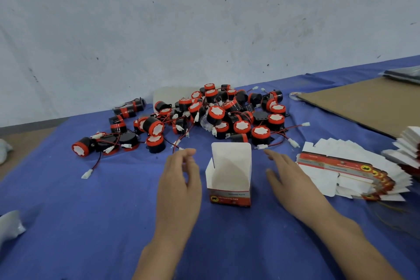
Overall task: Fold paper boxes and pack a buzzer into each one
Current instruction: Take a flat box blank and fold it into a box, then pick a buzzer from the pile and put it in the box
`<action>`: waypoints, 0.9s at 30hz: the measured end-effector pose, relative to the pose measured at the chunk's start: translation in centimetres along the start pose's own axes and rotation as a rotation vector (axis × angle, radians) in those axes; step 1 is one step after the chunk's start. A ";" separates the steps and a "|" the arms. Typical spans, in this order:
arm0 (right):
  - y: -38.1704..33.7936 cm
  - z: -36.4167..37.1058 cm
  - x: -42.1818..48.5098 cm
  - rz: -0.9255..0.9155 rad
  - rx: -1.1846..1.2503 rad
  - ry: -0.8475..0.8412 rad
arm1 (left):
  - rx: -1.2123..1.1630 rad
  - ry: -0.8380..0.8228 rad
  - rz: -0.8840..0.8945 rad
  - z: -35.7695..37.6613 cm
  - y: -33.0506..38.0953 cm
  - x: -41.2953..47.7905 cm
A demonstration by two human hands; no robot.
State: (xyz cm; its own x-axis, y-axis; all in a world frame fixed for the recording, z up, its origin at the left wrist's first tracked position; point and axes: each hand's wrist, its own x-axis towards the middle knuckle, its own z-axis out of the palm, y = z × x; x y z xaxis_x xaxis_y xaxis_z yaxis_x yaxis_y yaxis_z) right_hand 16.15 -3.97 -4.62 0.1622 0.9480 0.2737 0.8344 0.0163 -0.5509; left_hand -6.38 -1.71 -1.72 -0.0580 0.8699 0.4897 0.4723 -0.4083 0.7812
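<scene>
A folded paper box stands upright on the blue cloth, white inside with a red printed front, its lid flap raised and nothing visible inside. My left hand hovers just left of the box, fingers loosely apart and empty. On the other side my right hand stretches flat, also empty, apart from the box. Behind the box lies a heap of black and red buzzers with red wires and white plugs. A fan of flat unfolded boxes lies to the right.
A brown cardboard sheet covers the far right of the table. A second stack of flat boxes sits at the right edge. Loose buzzers spread to the left. A white plastic piece lies at the left edge. A grey wall rises behind.
</scene>
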 end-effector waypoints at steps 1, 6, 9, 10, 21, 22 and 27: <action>0.1 0.2 0.2 0.016 0.034 0.005 | -0.040 0.025 -0.075 0.1 -0.3 0.3; 0.1 0.7 3.6 0.092 0.265 0.081 | -0.192 0.071 -0.344 0.5 -1.3 1.3; -0.1 1.2 5.6 0.126 0.341 0.177 | -0.254 0.084 -0.456 -0.1 -1.9 1.9; -0.2 1.6 6.1 0.134 0.339 0.184 | -0.277 0.090 -0.483 -0.3 -2.0 2.1; -2.0 4.4 9.7 0.045 0.011 -0.044 | -0.455 0.146 -0.514 -2.5 -2.0 4.3; -2.0 4.5 9.9 0.058 0.101 -0.028 | -0.457 0.145 -0.509 -2.6 -1.9 4.4; -2.4 2.9 10.2 0.264 0.595 0.180 | -0.468 0.165 -0.503 -3.2 -2.0 4.5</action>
State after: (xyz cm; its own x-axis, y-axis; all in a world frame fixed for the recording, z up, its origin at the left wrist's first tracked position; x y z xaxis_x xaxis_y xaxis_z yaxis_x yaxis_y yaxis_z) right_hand 14.25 6.61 -2.79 0.4490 0.8775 0.1685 0.3309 0.0119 -0.9436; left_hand -10.36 2.17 0.14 -0.3197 0.9462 0.0493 -0.0721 -0.0762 0.9945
